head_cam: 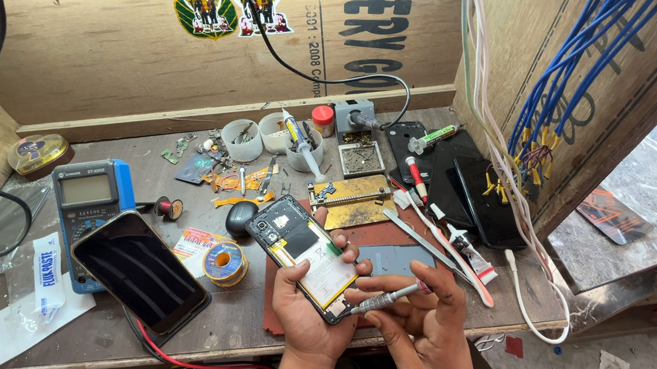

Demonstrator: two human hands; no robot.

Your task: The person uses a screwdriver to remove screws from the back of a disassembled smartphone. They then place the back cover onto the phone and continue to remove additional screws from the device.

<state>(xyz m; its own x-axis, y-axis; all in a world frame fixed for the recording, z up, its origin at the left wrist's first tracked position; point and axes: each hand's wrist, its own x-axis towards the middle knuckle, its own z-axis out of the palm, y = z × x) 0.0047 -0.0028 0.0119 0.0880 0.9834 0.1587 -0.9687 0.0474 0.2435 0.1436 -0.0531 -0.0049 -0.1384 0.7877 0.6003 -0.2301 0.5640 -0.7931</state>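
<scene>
Plywood walls box in a cluttered repair bench (227, 318). Over its front edge, the left hand (308, 311) is wrapped around an opened phone (304, 252), back cover off, battery showing. The right hand (421, 326) pinches a small screwdriver (383, 298), tip at the phone's lower edge. Keeping the driver squarely seated and the phone firmly braced seems wise here. A solder spool (225, 263) lies nearby.

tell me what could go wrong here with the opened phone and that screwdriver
The left hand holds the opened phone in the air above the mat, so a slip could drop it onto the bench. The screwdriver in the right hand points at the phone's lower edge; a skid might scratch the exposed battery or board. Any freed screw could vanish among the clutter near the solder spool.
</scene>
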